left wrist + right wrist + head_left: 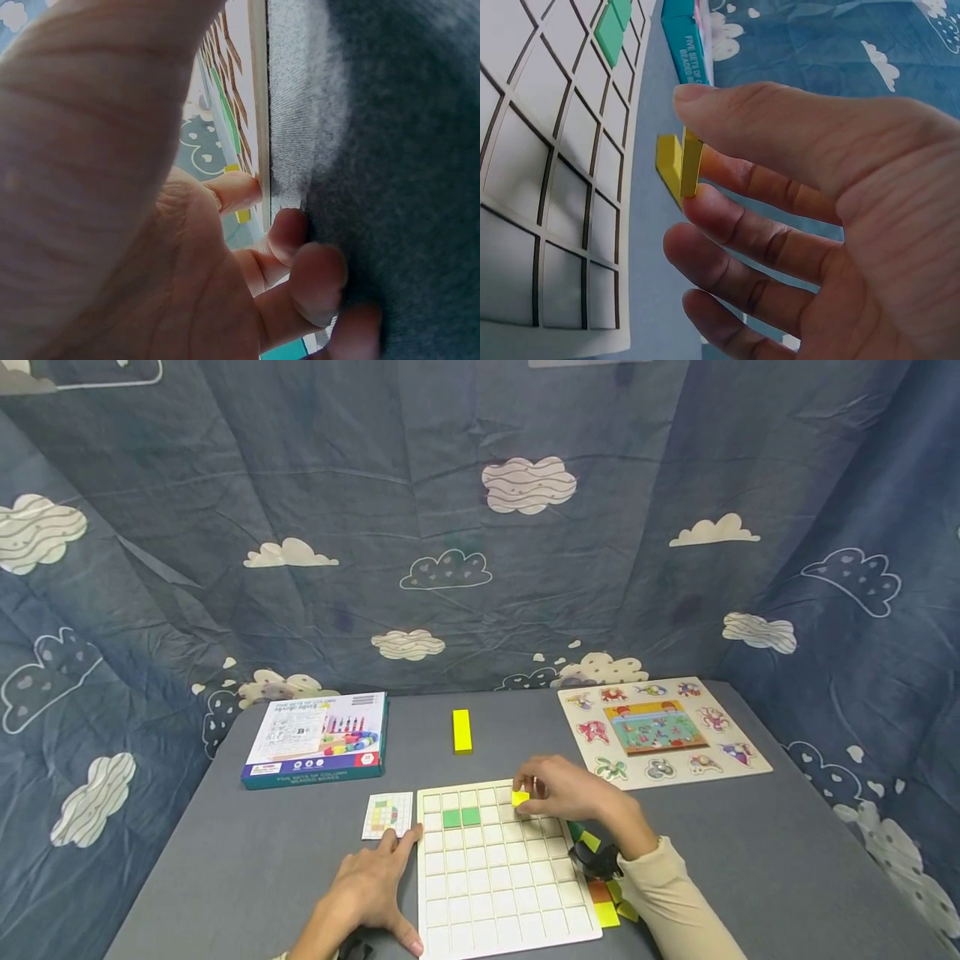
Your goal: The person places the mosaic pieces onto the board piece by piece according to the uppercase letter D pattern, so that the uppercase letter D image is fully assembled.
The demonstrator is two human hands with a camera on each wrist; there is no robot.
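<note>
A white grid board (495, 902) lies flat on the table, with two green square tiles (461, 817) side by side in its upper left cells. My right hand (566, 789) is over the board's far right part and pinches a small yellow tile (691, 166) between thumb and fingers. The tile stands on edge in the right wrist view. My left hand (366, 885) rests at the board's left side, fingers spread, thumb and forefinger touching its edge. Just beyond those fingertips lies a small pattern card (387, 814) with a coloured grid.
Loose yellow, green and orange tiles (606, 914) lie along the board's right side, partly under my right wrist. A yellow block (462, 732) sits beyond the board. A boxed bead set (315, 740) is at the back left, an animal picture puzzle (738, 760) at the back right.
</note>
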